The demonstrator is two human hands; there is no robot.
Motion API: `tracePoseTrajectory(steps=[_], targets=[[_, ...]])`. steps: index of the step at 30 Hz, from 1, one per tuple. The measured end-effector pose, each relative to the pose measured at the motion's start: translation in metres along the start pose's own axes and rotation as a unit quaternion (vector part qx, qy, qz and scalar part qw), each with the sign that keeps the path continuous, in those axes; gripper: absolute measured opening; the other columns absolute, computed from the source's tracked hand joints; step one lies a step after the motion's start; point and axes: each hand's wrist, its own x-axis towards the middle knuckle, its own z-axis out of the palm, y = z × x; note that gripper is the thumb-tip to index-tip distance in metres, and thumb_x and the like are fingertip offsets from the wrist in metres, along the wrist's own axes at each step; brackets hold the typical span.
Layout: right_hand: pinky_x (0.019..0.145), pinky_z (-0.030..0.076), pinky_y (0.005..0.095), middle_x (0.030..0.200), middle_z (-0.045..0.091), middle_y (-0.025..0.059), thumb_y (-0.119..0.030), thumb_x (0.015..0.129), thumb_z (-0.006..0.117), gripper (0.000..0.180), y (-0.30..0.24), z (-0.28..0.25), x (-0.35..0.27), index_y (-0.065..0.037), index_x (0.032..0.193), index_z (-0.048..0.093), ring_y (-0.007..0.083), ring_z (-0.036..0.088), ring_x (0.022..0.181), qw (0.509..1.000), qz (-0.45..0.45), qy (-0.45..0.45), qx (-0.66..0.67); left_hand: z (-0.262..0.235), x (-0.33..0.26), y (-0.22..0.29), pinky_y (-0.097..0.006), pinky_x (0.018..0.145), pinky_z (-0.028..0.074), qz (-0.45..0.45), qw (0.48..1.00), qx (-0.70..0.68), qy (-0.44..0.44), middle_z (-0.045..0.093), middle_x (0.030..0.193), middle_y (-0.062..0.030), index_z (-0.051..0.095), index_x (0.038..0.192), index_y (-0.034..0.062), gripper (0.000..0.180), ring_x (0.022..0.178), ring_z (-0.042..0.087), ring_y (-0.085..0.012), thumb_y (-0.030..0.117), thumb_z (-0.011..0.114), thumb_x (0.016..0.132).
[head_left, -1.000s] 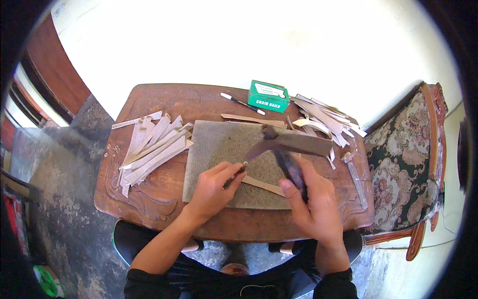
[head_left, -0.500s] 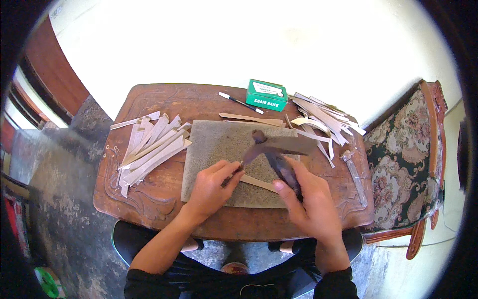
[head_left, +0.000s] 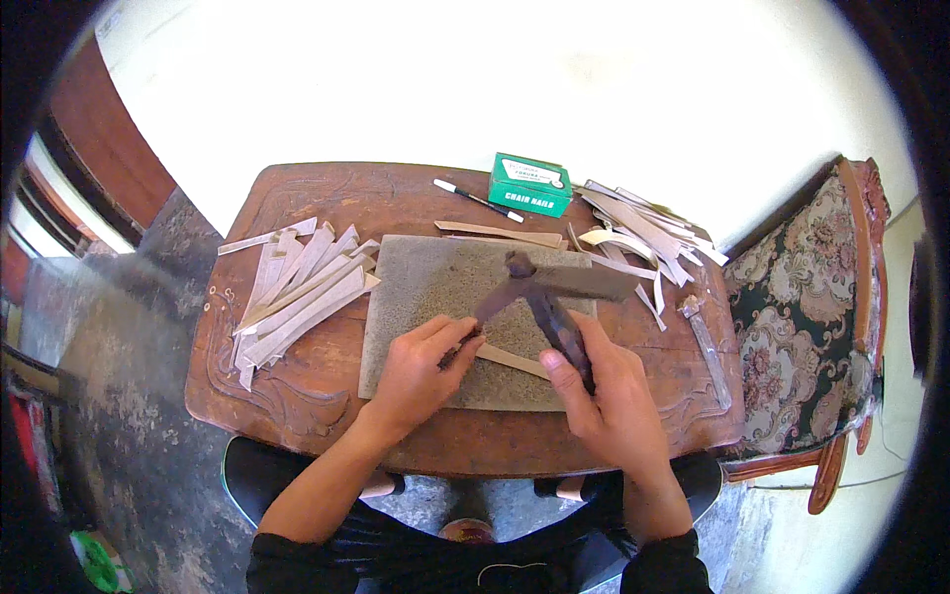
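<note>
Where the head view looks down on a carved, reddish-brown wooden desk (head_left: 297, 198), the central item is a dark metal hammer with a long, two-ended head (head_left: 540, 302), above a grey, speckled rectangular board (head_left: 416, 287). Right hand (head_left: 618, 396): wrapped around the hammer's handle, thumb laid along it. Left hand (head_left: 426, 361): thumb and fingers pressed together at the left end of a narrow, flat tan strip (head_left: 513, 359), which slants over the board toward the right hand; whether a smaller piece is also pinched there cannot be told. The hammer's narrower end points at the left fingertips, close enough that contact is unclear. Handling, by judgement: hammer heavy at the head, stiff, not fragile, best taken low on the handle; strip light, thin and somewhat bendable, best pinched near its end, clear of the hammer's face. Surrounding stock: a fanned heap of pale, flat strips (head_left: 307, 297), left of the board; a looser pile of pale strips, some curled (head_left: 643, 228), beyond it on the right; one long brown strip (head_left: 500, 234) along the far edge; a black pen with white ends (head_left: 478, 200); a green and white cardboard box (head_left: 530, 185); a worn, greyish long-handled tool (head_left: 709, 351), near the right edge; beside the desk, a floral-upholstered, wood-framed chair (head_left: 792, 297).
</note>
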Motion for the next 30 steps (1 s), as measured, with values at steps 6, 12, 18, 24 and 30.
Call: tracePoseTrajectory(steps=[6,12,18,24,30], targets=[[0.055,0.048,0.033,0.075,0.053,0.0058,-0.03,0.108,0.051,0.033,0.036,0.037,0.013,0.0,0.122,0.055,0.0131,0.051,0.055,0.898,0.217,0.016,0.381,0.001,0.0,-0.006,-0.032,0.069,0.055,-0.053,0.997,-0.051,0.01,0.072,0.089,-0.0114,0.07,0.102,-0.0034,0.016,0.077,0.071,-0.0204,0.006,0.074,0.09],[0.06,0.055,0.0301,0.075,0.049,0.0005,-0.031,0.109,0.047,0.035,0.072,0.082,0.012,0.0,0.125,0.055,0.0084,0.049,0.057,0.864,0.243,0.049,0.438,-0.001,0.003,-0.017,-0.025,0.069,0.053,-0.235,0.951,-0.203,-0.012,0.072,0.089,-0.0039,0.071,0.102,-0.0027,0.013,0.08,0.066,-0.0076,0.01,0.069,0.097],[0.062,0.056,0.0303,0.075,0.048,0.0006,-0.03,0.109,0.047,0.036,0.069,0.085,0.01,0.001,0.125,0.054,0.0082,0.049,0.057,0.871,0.241,0.059,0.425,-0.002,0.003,-0.018,-0.024,0.07,0.054,-0.248,0.939,-0.238,-0.001,0.073,0.086,-0.0043,0.07,0.103,-0.0043,0.013,0.082,0.069,-0.0081,0.007,0.07,0.097],[0.061,0.057,0.0303,0.075,0.049,0.0009,-0.033,0.109,0.048,0.038,0.074,0.085,0.009,0.001,0.126,0.053,0.0088,0.05,0.057,0.874,0.228,0.051,0.425,0.003,0.002,-0.013,-0.024,0.07,0.054,-0.228,0.946,-0.231,-0.005,0.073,0.087,-0.0046,0.07,0.103,-0.004,0.012,0.083,0.069,-0.0079,0.006,0.07,0.096],[0.061,0.057,0.0302,0.074,0.049,0.0007,-0.032,0.109,0.049,0.038,0.076,0.086,0.009,0.001,0.126,0.054,0.0086,0.05,0.057,0.877,0.229,0.052,0.419,0.003,0.003,-0.011,-0.024,0.068,0.054,-0.216,0.958,-0.186,-0.015,0.074,0.086,-0.0053,0.071,0.101,-0.0039,0.011,0.081,0.069,-0.0084,0.006,0.071,0.095]])
